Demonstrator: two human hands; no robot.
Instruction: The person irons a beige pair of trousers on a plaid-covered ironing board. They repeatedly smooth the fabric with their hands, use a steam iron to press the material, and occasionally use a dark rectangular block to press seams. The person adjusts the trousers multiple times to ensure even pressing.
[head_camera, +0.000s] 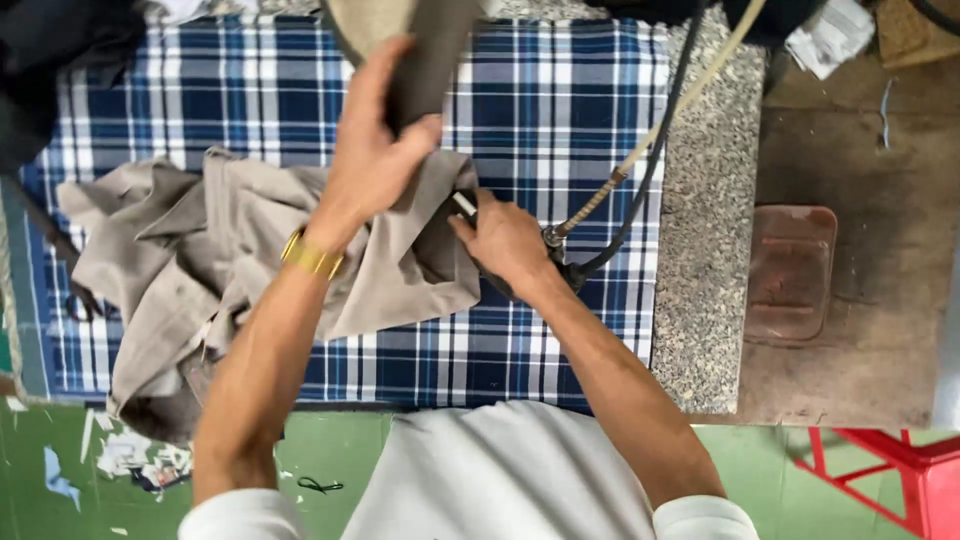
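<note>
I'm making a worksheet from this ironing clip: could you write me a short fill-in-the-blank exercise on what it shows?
1. The beige garment lies on a blue and white ____ cloth.
2. The left hand lifts a fold of the ____.
3. A gold ____ circles the left wrist.
4. The right hand rests beside two ____.

Missing words: checked; garment; bracelet; cords

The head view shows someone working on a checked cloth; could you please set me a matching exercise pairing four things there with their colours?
Things:
1. garment under the left hand
2. table cloth
3. bracelet
4. stool

Colours:
a. red
b. blue and white check
c. beige
d. gold

Pairs: 1-c, 2-b, 3-d, 4-a
</note>
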